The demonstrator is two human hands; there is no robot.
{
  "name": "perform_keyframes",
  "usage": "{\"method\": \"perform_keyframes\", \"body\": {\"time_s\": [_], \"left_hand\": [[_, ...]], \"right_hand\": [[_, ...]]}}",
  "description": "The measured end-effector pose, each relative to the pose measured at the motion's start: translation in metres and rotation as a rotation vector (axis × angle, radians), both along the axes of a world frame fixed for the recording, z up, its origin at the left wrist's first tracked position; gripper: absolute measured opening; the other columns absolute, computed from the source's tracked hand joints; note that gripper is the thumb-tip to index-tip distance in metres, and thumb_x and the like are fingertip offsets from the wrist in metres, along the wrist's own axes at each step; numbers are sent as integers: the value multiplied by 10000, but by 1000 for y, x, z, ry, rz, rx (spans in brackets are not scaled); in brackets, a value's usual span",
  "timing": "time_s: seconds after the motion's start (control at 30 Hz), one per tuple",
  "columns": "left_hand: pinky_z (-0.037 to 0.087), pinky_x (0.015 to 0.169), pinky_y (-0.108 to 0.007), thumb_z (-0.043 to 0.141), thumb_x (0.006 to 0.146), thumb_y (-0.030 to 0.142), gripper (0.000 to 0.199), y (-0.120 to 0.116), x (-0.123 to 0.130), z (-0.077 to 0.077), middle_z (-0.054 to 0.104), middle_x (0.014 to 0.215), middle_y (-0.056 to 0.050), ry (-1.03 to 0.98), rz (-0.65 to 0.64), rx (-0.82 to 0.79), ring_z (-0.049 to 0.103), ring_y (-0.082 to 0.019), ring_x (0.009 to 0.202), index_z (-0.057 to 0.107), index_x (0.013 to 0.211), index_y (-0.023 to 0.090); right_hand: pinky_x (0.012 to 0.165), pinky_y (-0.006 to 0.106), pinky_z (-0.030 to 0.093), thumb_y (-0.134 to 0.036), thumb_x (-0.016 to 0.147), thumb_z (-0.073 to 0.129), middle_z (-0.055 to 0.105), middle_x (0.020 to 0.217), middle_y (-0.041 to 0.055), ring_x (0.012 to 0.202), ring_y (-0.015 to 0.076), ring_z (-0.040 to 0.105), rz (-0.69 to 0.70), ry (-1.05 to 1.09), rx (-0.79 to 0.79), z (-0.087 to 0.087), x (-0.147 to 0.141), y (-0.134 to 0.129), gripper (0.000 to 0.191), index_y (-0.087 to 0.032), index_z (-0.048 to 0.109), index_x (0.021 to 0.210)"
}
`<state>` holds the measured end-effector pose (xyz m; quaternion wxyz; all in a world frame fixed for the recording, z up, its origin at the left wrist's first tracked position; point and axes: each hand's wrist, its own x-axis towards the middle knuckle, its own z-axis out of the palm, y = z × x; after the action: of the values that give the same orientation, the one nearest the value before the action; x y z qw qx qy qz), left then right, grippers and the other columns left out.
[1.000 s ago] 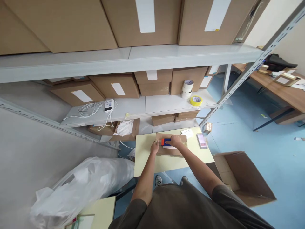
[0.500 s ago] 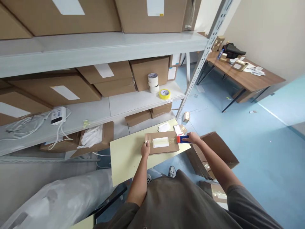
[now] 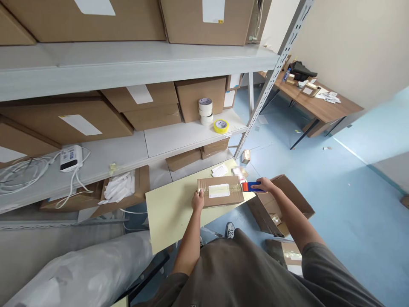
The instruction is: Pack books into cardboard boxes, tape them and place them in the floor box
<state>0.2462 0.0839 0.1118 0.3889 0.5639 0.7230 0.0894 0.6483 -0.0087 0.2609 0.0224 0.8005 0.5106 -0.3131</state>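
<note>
The box (image 3: 220,201) lies on the table (image 3: 169,213), just below the middle of the frame. It sits a bit more to the right than half a second ago. One second ago the tape gun (image 3: 251,186) was over the middle of the box, hiding part of the white label (image 3: 219,190). Now it is at the right end, and the label shows. The right hand (image 3: 265,184) is closed around the gun. The left hand (image 3: 197,200) holds the left end of the box; I cannot tell how hard it grips.

What is inside the box is hidden. The papers (image 3: 239,173) behind it are blurred. The bag (image 3: 86,268) is cut off at the lower left.

The box is brown cardboard, longer than it is wide, with shiny clear tape (image 3: 235,189). The gun is blue and red. The bag is cloudy, crinkly plastic.
</note>
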Motion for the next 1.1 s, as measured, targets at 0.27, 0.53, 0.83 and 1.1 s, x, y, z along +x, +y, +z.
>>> {"method": "perform_keyframes", "body": {"time_s": [0.27, 0.53, 0.83, 1.1], "left_hand": [[550, 995, -365, 406, 1071, 533, 509, 16, -81, -18, 771, 1299, -174, -270, 82, 1, 706, -311, 1262, 726, 1258, 185], [507, 1084, -386, 566, 1023, 532, 512, 37, -149, 25, 699, 1432, -188, -284, 193, 105, 650, -317, 1354, 661, 1371, 167], [495, 1164, -409, 591, 1010, 572, 679, -10, -174, 57, 610, 1568, -96, -747, 124, 250, 580, -294, 1444, 511, 1605, 253], [429, 1230, -444, 749, 925, 454, 847, -24, -172, 55, 613, 1553, -141, -664, 179, 326, 560, -300, 1457, 393, 1655, 212]], "right_hand": [[642, 252, 416, -809, 790, 688, 680, 728, 17, 722, 181, 617, 49, 164, 199, 20, -76, 9, 621, -189, 678, 760], [623, 256, 392, -796, 900, 606, 763, 804, 60, 756, 206, 688, 302, 18, 280, 46, -249, 85, 608, -210, 746, 816], [770, 314, 518, -763, 842, 706, 810, 1085, 174, 981, 318, 774, 392, -85, 136, 70, -387, 133, 639, -177, 802, 1078], [826, 325, 542, -665, 834, 747, 797, 1150, 193, 1077, 337, 760, 415, -55, 125, 67, -414, 141, 625, -145, 778, 1180]]}}
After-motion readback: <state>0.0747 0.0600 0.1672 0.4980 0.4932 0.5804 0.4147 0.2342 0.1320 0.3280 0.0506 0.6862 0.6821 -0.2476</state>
